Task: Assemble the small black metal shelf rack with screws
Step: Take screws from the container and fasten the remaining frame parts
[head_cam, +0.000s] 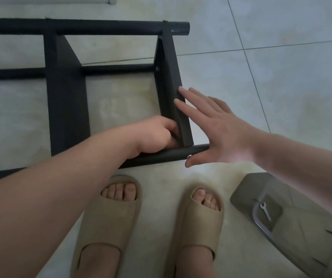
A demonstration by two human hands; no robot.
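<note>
— Where do we find the black metal shelf rack?

— Lying on its side on the pale tiled floor, just ahead of our feet. We see a round black tube along its near edge, and a flat black side panel that runs away from that tube to a second tube on the far side.

— And the left hand?

— It is tucked into the inner corner where the side panel meets the near tube. Its fingers are curled in tight against the metal. We cannot tell whether they pinch anything, since the panel and the knuckles hide the fingertips.

— The right hand?

— Spread flat, with its fingers straight and a little apart. The fingertips lie against the outer face of the side panel, and it grips nothing. Its thumb sits just beside a small silver screw head that pokes out near the end of the near tube.

— What do we see round about?

— A pair of tan foam slippers on our feet, just short of the near tube. To the right of them, a flat grey-brown board lies on the tiles. A small silver spanner rests on it, well apart from both hands.
</note>
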